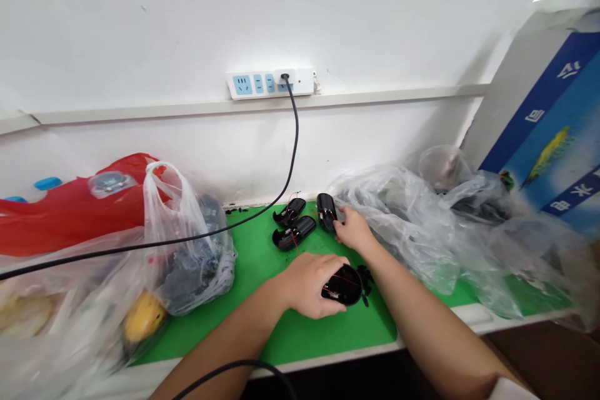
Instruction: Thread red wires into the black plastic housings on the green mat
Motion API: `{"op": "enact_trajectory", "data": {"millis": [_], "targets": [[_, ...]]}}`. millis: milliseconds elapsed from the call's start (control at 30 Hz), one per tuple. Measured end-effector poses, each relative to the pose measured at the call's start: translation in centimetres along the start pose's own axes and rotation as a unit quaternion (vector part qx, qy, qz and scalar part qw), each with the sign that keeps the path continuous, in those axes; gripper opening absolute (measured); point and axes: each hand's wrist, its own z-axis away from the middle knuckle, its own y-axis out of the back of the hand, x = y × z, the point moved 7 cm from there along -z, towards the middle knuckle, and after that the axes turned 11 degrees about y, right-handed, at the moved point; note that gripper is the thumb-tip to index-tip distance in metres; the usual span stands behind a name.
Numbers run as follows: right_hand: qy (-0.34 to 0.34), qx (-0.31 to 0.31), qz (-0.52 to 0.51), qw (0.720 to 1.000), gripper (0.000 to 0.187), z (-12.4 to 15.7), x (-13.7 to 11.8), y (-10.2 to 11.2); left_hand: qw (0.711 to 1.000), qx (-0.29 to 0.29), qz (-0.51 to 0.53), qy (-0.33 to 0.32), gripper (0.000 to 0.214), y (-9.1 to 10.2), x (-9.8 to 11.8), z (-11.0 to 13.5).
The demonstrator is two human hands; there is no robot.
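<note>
The left grip [307, 284] is clasping a glossy black oval plastic housing [342, 285]; at its one o'clock, the right grip [354, 229], hold unclear, is touching a second black housing [327, 212] on the green bench [262, 325].

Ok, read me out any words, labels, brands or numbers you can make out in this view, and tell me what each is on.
Blue carton: white Chinese characters on its dark blue bands, too tilted and blurred to quote.
White power strip: no readable text.
Black plastic shells: nothing readable.
No other legible text.
</note>
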Motion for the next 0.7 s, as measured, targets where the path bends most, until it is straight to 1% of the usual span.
{"op": "enact_trajectory", "data": {"millis": [133,267,300,367,433,500,600,700], "targets": [[0.008,0.067,0.048,0.997,0.037,-0.2,-0.4,1.5,1.000,0.001,-0.007,0.016,0.066,-0.1,-0.5,-0.2],[0.013,0.099,0.020,0.995,0.033,-0.2,-0.7,1.7,0.999,-0.005,-0.017,0.033,0.067,-0.2,-0.6,-0.4],[0.008,0.100,-0.006,0.995,0.033,-0.2,-0.7,1.6,0.999,-0.006,-0.020,0.036,0.068,-0.2,-0.6,-0.4],[-0.008,0.096,-0.090,0.991,0.033,-0.2,-0.8,1.2,0.999,-0.007,-0.025,0.039,0.067,-0.2,-0.5,-0.3],[-0.027,0.092,-0.191,0.977,0.034,-0.3,-1.1,0.8,0.999,-0.008,-0.032,0.035,0.065,-0.2,-0.3,-0.1],[-0.042,0.096,-0.269,0.957,0.036,-0.3,-1.3,0.4,0.999,-0.011,-0.039,0.022,0.062,-0.2,0.0,0.2],[-0.046,0.109,-0.323,0.939,0.037,-0.4,-1.4,0.2,0.999,-0.017,-0.040,-0.012,0.064,-0.3,1.2,0.2],[-0.043,0.115,-0.331,0.936,0.039,-0.4,-1.3,0.1,0.999,-0.015,-0.041,-0.019,0.064,0.2,3.2,0.5]]}}
